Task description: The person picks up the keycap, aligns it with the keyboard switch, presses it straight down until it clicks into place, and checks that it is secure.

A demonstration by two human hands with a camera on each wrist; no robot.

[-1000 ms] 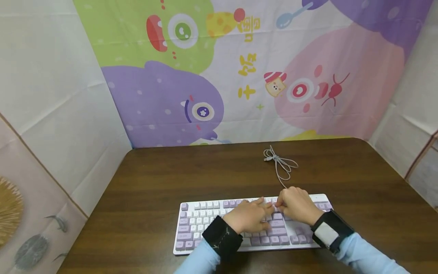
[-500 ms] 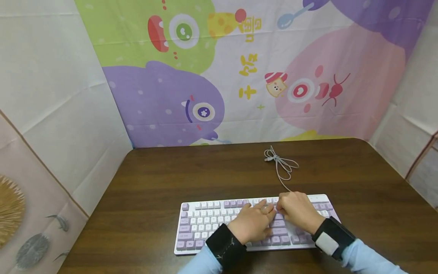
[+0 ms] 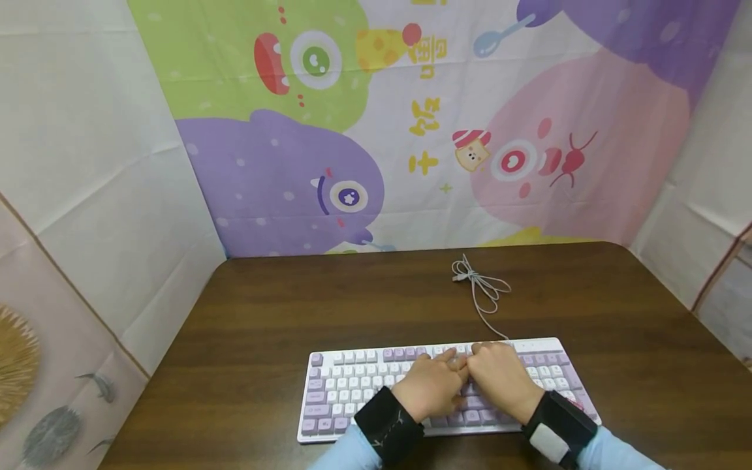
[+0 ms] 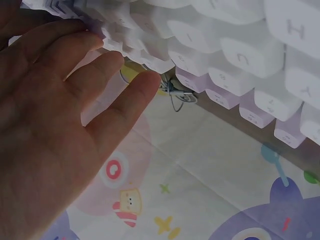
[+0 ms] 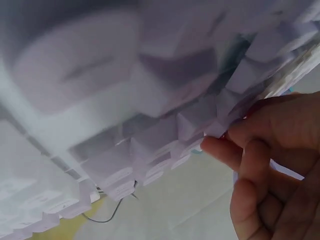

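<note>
A white and lilac keyboard [image 3: 352, 384] lies near the table's front edge, seen whole in the head view apart from the keys under the hands. My left hand [image 3: 431, 388] lies over its middle, fingers spread; the left wrist view shows them straight along the keys. Beside it, my right hand [image 3: 502, 378] is over the keys right of centre, its fingers curled. Up close in the right wrist view, thumb and forefinger pinch at a lilac keycap [image 5: 218, 128], mostly hidden by the fingertips. A dark gap shows among the keys nearby.
A pale cable [image 3: 483, 287], looped and tied, runs from the keyboard's back edge across the brown table [image 3: 264, 300]. A cartoon-printed cloth [image 3: 282, 183] hangs behind the table, with pale cloths at both sides.
My right hand has moved down and left over the keys, closer to the left hand, uncovering more of the keyboard's right end. The left hand has shifted only slightly right.
</note>
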